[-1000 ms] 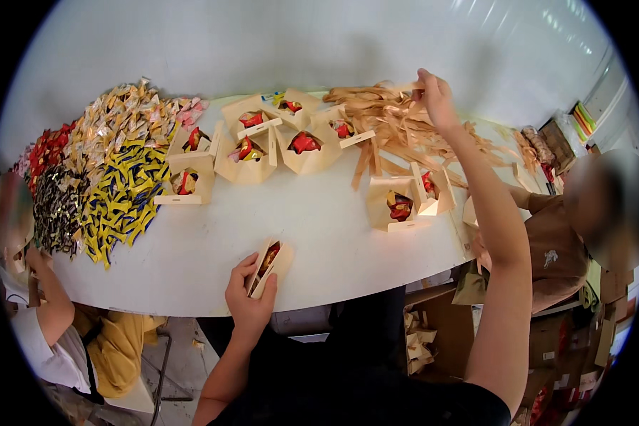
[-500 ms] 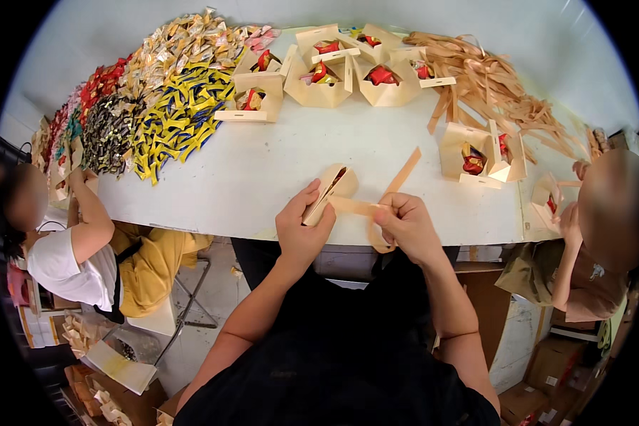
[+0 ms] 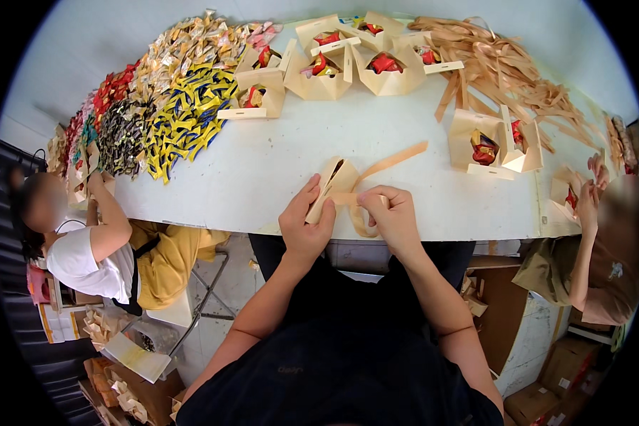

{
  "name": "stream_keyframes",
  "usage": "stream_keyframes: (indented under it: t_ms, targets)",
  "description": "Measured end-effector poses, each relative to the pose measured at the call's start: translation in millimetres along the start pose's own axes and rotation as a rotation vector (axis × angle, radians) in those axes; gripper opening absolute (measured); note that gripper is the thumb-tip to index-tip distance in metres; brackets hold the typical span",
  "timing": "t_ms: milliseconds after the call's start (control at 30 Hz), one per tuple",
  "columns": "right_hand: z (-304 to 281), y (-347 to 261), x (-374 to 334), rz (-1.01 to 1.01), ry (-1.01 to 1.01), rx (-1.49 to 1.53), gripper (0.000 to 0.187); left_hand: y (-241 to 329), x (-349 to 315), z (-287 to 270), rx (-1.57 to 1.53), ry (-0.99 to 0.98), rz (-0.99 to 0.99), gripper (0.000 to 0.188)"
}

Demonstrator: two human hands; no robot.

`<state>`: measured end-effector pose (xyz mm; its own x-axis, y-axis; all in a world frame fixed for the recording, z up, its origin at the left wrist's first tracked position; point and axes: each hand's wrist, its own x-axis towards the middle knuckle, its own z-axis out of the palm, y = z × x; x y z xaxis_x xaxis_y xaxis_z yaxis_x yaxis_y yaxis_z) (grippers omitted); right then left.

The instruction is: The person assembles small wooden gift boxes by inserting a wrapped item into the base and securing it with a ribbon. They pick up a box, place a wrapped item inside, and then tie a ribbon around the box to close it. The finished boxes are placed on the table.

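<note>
My left hand (image 3: pixel 306 219) grips a small cream-coloured cardboard box (image 3: pixel 338 177) near the table's front edge, tilted, with a narrow dark slot along its top. A tan ribbon (image 3: pixel 397 159) runs from the box to my right hand (image 3: pixel 392 216), which pinches it close beside the box. One ribbon end stretches away to the upper right over the table; another part loops down below my right fingers. What lies inside this box is mostly hidden.
Several open cream boxes (image 3: pixel 319 86) with red-wrapped pieces stand at the back, more (image 3: pixel 468 160) at right. Wrapped sweets (image 3: pixel 192 106) heap at left; tan ribbons (image 3: pixel 504 64) pile at back right. Co-workers sit left (image 3: pixel 92 248) and right (image 3: pixel 603 263), handling boxes.
My right hand has moved left, closer to the box, drawing the ribbon into a shorter stretch. The free ribbon end now slants farther right. The view has shifted slightly.
</note>
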<state>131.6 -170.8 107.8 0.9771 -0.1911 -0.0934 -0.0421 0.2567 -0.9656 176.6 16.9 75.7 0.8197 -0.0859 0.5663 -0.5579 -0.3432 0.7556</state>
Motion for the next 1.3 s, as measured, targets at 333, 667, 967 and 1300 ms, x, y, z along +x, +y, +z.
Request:
stream_keyframes:
  t_ms: [333,667,967,1300]
  targets:
    - [15.4,5.3,5.2,-0.032,0.051,-0.098,0.021,-1.9,-1.4,2.3,-0.018,0.031,0.018,0.025]
    - [28.2,-5.9,3.9,-0.022,0.062,-0.174,0.018,4.5,1.9,1.7,0.015,0.066,0.058,0.026]
    - [31.9,-2.6,10.4,-0.077,0.024,-0.254,0.017,8.6,6.2,-1.5,0.084,0.063,0.136,0.025]
    - [9.9,0.5,12.7,-0.051,-0.01,-0.283,0.022,16.6,18.1,-6.2,-0.345,-0.167,-0.221,0.007]
